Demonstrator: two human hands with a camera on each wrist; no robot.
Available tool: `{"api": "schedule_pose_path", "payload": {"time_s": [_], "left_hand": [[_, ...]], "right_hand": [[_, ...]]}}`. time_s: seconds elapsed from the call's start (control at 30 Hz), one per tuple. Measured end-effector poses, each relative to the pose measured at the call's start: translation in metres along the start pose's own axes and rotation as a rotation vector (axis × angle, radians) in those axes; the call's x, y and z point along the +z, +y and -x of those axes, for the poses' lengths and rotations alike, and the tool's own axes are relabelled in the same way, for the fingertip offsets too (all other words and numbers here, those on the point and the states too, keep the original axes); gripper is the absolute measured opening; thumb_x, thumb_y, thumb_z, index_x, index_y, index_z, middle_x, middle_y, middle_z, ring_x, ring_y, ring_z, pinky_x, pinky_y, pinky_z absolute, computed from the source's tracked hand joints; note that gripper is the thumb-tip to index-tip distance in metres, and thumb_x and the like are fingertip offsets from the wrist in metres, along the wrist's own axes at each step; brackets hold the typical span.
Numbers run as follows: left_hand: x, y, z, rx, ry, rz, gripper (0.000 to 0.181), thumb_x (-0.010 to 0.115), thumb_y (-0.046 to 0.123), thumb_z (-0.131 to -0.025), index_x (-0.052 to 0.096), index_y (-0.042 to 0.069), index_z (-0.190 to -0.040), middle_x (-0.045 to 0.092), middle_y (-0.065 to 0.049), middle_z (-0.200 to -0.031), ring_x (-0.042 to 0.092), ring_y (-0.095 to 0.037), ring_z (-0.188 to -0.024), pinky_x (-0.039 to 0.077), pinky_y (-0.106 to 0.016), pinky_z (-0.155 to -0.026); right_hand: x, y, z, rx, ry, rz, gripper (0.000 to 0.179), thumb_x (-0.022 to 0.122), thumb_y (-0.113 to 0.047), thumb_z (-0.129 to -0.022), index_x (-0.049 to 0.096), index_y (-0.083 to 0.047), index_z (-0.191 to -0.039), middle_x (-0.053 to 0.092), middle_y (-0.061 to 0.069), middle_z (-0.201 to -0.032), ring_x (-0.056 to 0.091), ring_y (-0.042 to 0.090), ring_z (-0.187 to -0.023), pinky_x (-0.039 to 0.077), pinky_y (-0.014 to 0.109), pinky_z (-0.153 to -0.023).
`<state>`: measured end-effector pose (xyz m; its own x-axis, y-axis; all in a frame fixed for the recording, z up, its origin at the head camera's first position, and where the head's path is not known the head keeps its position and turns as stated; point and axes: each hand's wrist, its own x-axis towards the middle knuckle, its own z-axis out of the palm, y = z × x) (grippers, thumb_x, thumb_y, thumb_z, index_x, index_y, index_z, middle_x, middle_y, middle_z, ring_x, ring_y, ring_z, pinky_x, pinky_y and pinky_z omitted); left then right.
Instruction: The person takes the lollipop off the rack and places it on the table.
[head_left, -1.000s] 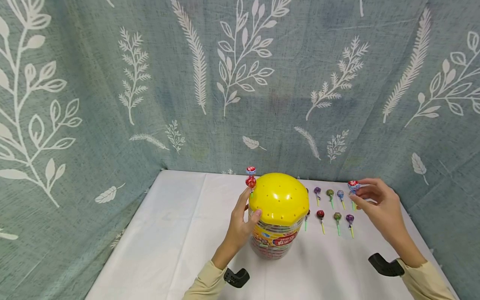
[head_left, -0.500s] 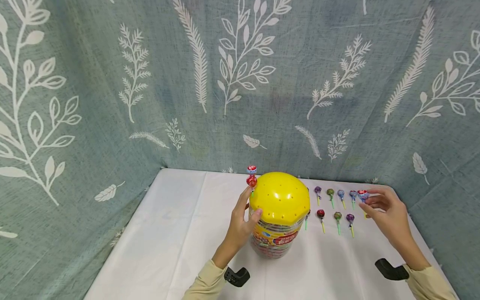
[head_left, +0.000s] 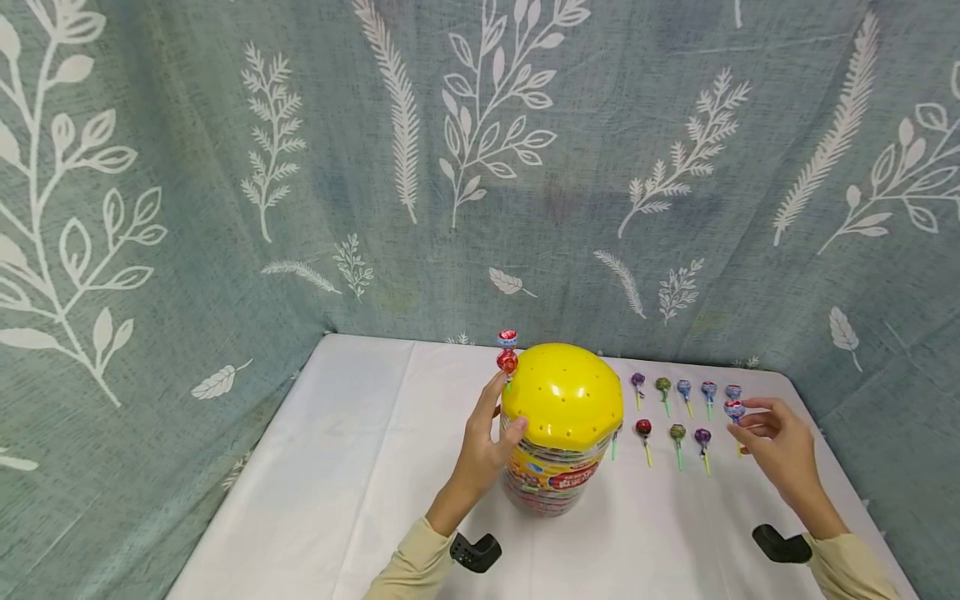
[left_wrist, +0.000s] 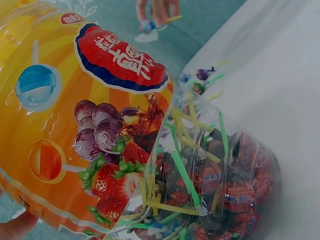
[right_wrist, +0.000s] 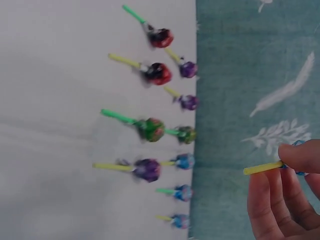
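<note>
My left hand grips the side of a clear candy jar with a yellow lid, its thumb on the lid. Two lollipops, a blue-red one above a red one, stick up by its fingertips; how they are held is hidden. On the right, my right hand pinches a blue lollipop with a red top. In the right wrist view its yellow stick juts out past the thumb. Wrapped lollipops with yellow and green sticks fill the jar's lower part.
Right of the jar, lollipops lie in two rows on the white tablecloth. The back row ends at a blue lollipop; the front row ends at a purple one. A grey-green leaf-patterned curtain hangs around the table.
My right hand has moved right, then nearer to me, along the row. Two blue lollipops now lie released at the right of the back row. The left hand stays on the jar.
</note>
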<state>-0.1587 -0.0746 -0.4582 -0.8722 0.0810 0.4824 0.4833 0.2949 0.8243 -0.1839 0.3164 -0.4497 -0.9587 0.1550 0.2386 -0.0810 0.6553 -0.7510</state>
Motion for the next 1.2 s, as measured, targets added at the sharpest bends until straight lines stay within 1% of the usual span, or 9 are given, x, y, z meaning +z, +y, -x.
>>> {"api": "schedule_pose_path", "payload": {"time_s": [0.3, 0.4, 0.53, 0.63, 0.7, 0.9, 0.93, 1.07, 1.2], "left_hand": [[-0.002, 0.002, -0.001, 0.002, 0.005, -0.006, 0.064, 0.05, 0.039, -0.091, 0.027, 0.023, -0.149, 0.03, -0.003, -0.151, 0.032, -0.025, -0.136, 0.039, -0.055, -0.099], [-0.003, 0.002, -0.002, 0.014, 0.01, -0.004, 0.064, 0.05, 0.039, -0.091, 0.027, 0.023, -0.149, 0.031, -0.003, -0.151, 0.032, -0.026, -0.136, 0.039, -0.057, -0.098], [-0.004, 0.002, -0.003, 0.018, 0.009, 0.0, 0.064, 0.05, 0.039, -0.091, 0.028, 0.023, -0.149, 0.031, -0.004, -0.151, 0.032, -0.027, -0.136, 0.038, -0.06, -0.096], [-0.005, 0.001, -0.003, 0.011, 0.005, -0.009, 0.063, 0.05, 0.04, -0.091, 0.028, 0.023, -0.149, 0.031, -0.003, -0.151, 0.032, -0.027, -0.136, 0.039, -0.06, -0.096], [-0.005, 0.001, -0.003, 0.01, 0.004, -0.02, 0.064, 0.05, 0.04, -0.091, 0.028, 0.023, -0.149, 0.031, -0.003, -0.151, 0.032, -0.027, -0.136, 0.04, -0.059, -0.095], [-0.007, 0.003, -0.004, 0.011, 0.012, -0.033, 0.064, 0.051, 0.042, -0.09, 0.032, 0.021, -0.147, 0.032, -0.004, -0.15, 0.034, -0.028, -0.134, 0.044, -0.058, -0.091], [-0.008, 0.004, -0.004, 0.01, 0.011, -0.033, 0.064, 0.052, 0.042, -0.09, 0.032, 0.021, -0.147, 0.032, -0.004, -0.15, 0.035, -0.028, -0.134, 0.044, -0.058, -0.091], [-0.008, 0.006, -0.003, -0.001, 0.003, -0.032, 0.063, 0.053, 0.042, -0.089, 0.034, 0.02, -0.145, 0.033, -0.004, -0.15, 0.035, -0.027, -0.134, 0.045, -0.056, -0.09], [-0.008, 0.011, -0.002, -0.016, -0.002, -0.019, 0.064, 0.054, 0.042, -0.089, 0.034, 0.019, -0.145, 0.032, -0.005, -0.151, 0.035, -0.028, -0.134, 0.044, -0.055, -0.092]], "right_hand": [[0.016, 0.034, -0.008, 0.084, 0.03, -0.024, 0.04, 0.073, -0.005, -0.08, 0.053, 0.003, -0.114, 0.063, 0.014, -0.081, 0.058, 0.0, -0.058, 0.053, 0.024, -0.05], [0.028, 0.069, -0.017, 0.087, 0.045, -0.04, 0.041, 0.075, -0.007, -0.078, 0.053, 0.001, -0.113, 0.062, 0.013, -0.08, 0.059, 0.003, -0.057, 0.051, 0.031, -0.042], [0.049, 0.127, -0.03, 0.093, 0.072, 0.022, 0.044, 0.076, -0.015, -0.078, 0.053, -0.003, -0.113, 0.062, 0.011, -0.08, 0.059, 0.006, -0.056, 0.049, 0.029, -0.039], [0.058, 0.146, -0.034, 0.132, 0.049, 0.09, 0.045, 0.074, -0.018, -0.081, 0.052, -0.001, -0.117, 0.061, 0.014, -0.084, 0.059, 0.01, -0.056, 0.05, 0.024, -0.045], [0.058, 0.137, -0.032, 0.179, 0.021, 0.09, 0.045, 0.072, -0.014, -0.082, 0.05, 0.001, -0.118, 0.061, 0.017, -0.086, 0.058, 0.013, -0.057, 0.048, 0.025, -0.044], [0.053, 0.088, -0.019, 0.288, -0.016, 0.08, 0.042, 0.069, -0.004, -0.079, 0.05, 0.007, -0.114, 0.06, 0.022, -0.082, 0.057, 0.024, -0.061, 0.046, 0.03, -0.043], [0.053, 0.086, -0.018, 0.3, -0.024, 0.095, 0.041, 0.069, -0.004, -0.079, 0.05, 0.007, -0.114, 0.061, 0.022, -0.083, 0.056, 0.026, -0.065, 0.045, 0.029, -0.044], [0.054, 0.085, -0.014, 0.316, -0.05, 0.143, 0.039, 0.068, -0.002, -0.079, 0.052, 0.008, -0.113, 0.062, 0.024, -0.085, 0.049, 0.038, -0.086, 0.038, 0.033, -0.06], [0.058, 0.09, -0.014, 0.283, -0.051, 0.173, 0.038, 0.067, -0.001, -0.078, 0.052, 0.009, -0.111, 0.062, 0.023, -0.082, 0.05, 0.04, -0.085, 0.035, 0.033, -0.061]]}}
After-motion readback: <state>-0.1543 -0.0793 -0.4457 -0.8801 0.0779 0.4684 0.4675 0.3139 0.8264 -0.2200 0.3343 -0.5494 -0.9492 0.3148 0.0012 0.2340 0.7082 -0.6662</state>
